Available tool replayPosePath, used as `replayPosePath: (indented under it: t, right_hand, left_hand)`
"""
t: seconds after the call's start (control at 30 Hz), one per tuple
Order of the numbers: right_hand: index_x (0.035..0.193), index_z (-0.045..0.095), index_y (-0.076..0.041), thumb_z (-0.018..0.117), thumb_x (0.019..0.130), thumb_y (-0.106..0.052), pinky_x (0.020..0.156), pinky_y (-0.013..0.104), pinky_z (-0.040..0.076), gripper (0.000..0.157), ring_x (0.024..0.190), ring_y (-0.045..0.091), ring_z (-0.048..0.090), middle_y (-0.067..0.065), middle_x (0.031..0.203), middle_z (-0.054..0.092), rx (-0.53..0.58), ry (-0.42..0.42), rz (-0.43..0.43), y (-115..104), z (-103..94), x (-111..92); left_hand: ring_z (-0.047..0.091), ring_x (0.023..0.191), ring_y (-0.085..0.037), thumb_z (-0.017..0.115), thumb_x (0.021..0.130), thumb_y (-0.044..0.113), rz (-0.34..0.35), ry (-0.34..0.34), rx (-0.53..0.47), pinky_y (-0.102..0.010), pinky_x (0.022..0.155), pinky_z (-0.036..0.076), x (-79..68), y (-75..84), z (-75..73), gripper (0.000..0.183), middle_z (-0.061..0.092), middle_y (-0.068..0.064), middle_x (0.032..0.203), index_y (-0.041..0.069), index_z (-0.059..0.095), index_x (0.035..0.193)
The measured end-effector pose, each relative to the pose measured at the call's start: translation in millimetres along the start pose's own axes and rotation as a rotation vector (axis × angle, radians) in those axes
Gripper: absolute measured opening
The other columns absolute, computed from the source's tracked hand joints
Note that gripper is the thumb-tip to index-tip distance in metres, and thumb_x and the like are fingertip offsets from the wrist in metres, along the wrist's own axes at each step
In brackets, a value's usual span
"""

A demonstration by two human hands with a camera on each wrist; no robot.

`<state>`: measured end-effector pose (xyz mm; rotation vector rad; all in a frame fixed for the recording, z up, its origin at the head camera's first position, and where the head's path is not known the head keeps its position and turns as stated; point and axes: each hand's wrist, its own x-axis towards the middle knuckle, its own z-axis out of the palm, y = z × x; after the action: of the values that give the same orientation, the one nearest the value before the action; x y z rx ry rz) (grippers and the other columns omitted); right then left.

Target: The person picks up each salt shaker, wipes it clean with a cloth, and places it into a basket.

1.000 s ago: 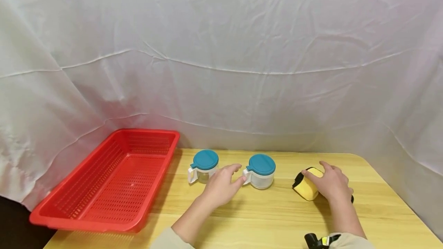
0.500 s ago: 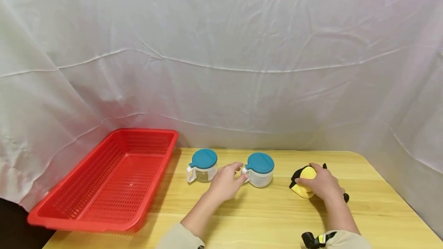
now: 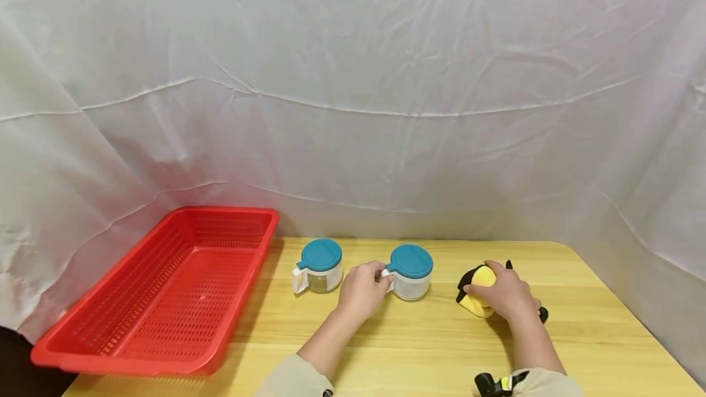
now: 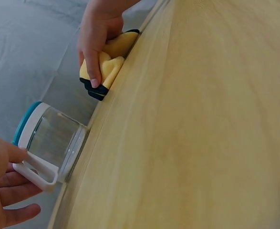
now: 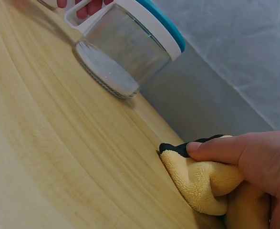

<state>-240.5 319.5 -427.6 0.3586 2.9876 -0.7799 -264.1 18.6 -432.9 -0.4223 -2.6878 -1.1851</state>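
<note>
My left hand [image 3: 361, 290] pinches the white handle [image 4: 37, 172] of a clear jar [image 5: 123, 50] with a teal lid [image 3: 411, 261]. Its thumb lies on the handle's upper end, with fingertips behind it. The jar stands upright on the wooden table, holding a little white content at the bottom. To the right, my right hand [image 3: 510, 294] grips a bunched yellow cloth [image 5: 197, 183] with black edging, resting on the table. Part of the cloth is hidden under the palm. A second lidded jar [image 3: 324, 279] of the same kind stands left of my left hand.
A long red perforated basket [image 3: 220, 323] sits on the left side of the wooden table [image 3: 419, 354]. Pale fabric [image 3: 353, 158] hangs behind the table and along its sides.
My left hand has closed in on the right jar's handle and now pinches it. The right hand has bunched the yellow cloth tighter. Both jars stay in place as the head view shifts slightly.
</note>
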Motion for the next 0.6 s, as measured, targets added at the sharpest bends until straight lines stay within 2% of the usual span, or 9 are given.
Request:
replayPosePath:
  t: [0.13,0.4,0.5,0.6]
  right_hand:
    - [0.154,0.026,-0.012,0.069,0.078,-0.067,0.081,0.084,0.026,0.104,0.118,0.070,0.034,0.038,0.146,0.031,0.000,0.005,-0.006,0,2.3,1]
    - [0.155,0.022,-0.010,0.072,0.080,-0.056,0.079,0.085,0.029,0.101,0.116,0.063,0.044,0.039,0.143,0.033,0.006,0.009,-0.052,-2,3.7,2]
    - [0.155,0.022,-0.008,0.074,0.080,-0.051,0.076,0.078,0.038,0.100,0.112,0.059,0.050,0.039,0.140,0.036,0.021,0.030,-0.065,-1,6.5,2]
    - [0.152,0.025,-0.007,0.075,0.080,-0.047,0.069,0.060,0.044,0.097,0.104,0.050,0.056,0.037,0.135,0.042,0.035,0.049,-0.065,-2,9.4,2]
  left_hand:
    - [0.058,0.076,-0.007,0.070,0.092,0.024,-0.004,0.026,-0.062,-0.024,0.066,0.050,-2.7,-5.8,-0.5,0.013,0.069,0.008,0.084,0.015,0.074,0.101]
    - [0.063,0.100,-0.016,0.066,0.096,0.024,-0.035,0.046,-0.237,-0.028,0.083,0.057,-13.9,-25.0,-0.9,0.017,0.069,-0.001,0.105,0.012,0.069,0.108]
    - [0.064,0.104,-0.018,0.067,0.095,0.026,-0.034,0.057,-0.312,-0.027,0.084,0.057,-16.9,-30.1,0.5,0.020,0.069,-0.002,0.108,0.011,0.069,0.108]
    - [0.064,0.104,-0.018,0.072,0.091,0.025,-0.051,0.071,-0.398,-0.025,0.083,0.057,-18.6,-33.0,2.4,0.020,0.070,-0.001,0.106,0.011,0.070,0.105]
